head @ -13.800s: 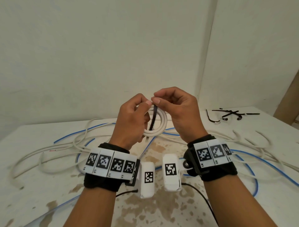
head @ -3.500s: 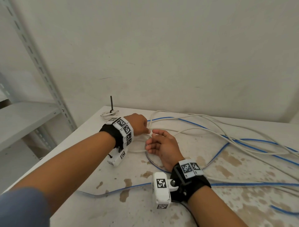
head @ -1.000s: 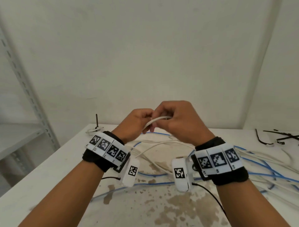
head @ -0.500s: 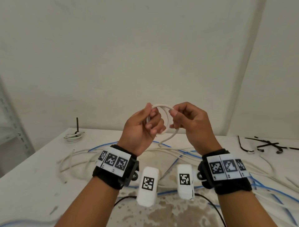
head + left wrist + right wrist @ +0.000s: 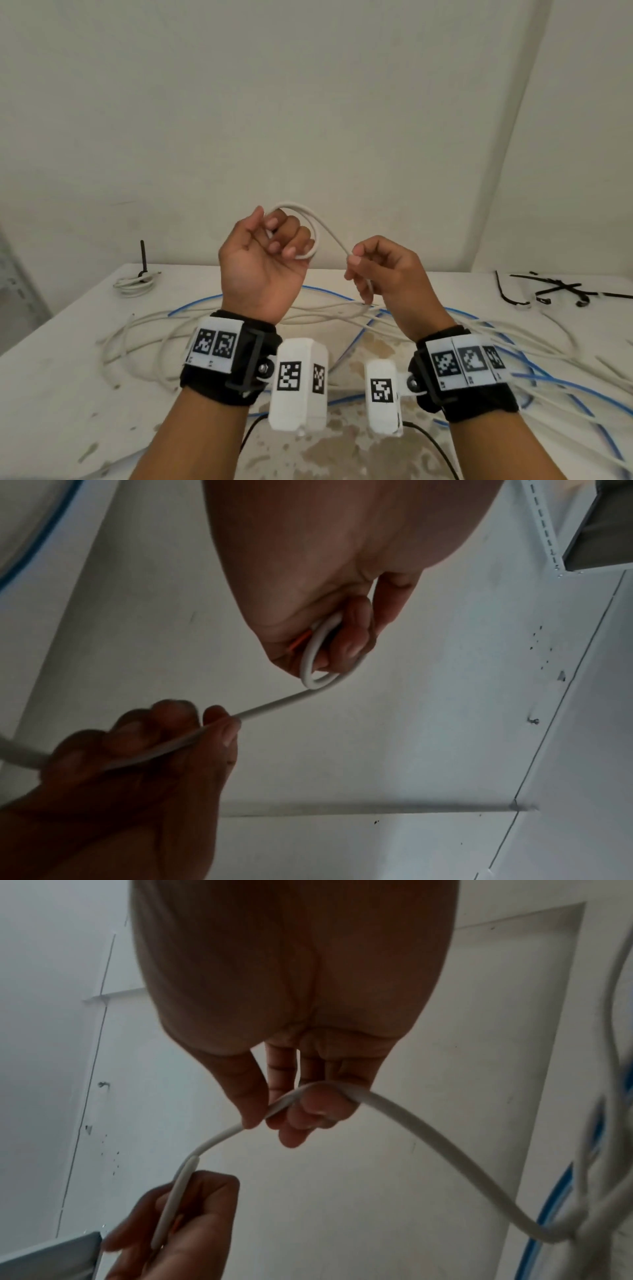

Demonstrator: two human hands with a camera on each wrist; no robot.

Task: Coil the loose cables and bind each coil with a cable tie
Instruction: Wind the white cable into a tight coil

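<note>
Both hands are raised above the white table (image 5: 61, 370). My left hand (image 5: 270, 246) holds a small loop of white cable (image 5: 310, 219), its fingers curled round the loop (image 5: 313, 653). An orange wire end shows inside the fist. My right hand (image 5: 373, 270) pinches the same cable (image 5: 274, 1107) between thumb and fingers a short way from the loop. From there the cable (image 5: 445, 1150) trails down to the tangle of loose white and blue cables (image 5: 394, 318) on the table. Black cable ties (image 5: 555, 291) lie at the far right.
A bound white coil (image 5: 135, 282) with an upright black tie lies at the table's far left corner. Plain walls stand behind the table. Brown stains mark the tabletop near me. A metal shelf edge (image 5: 555, 534) appears in the left wrist view.
My hands have drawn apart: the right hand has slid along the cable away from the loop, which stays in my left hand. Earlier I set down a bound coil at the far left.
</note>
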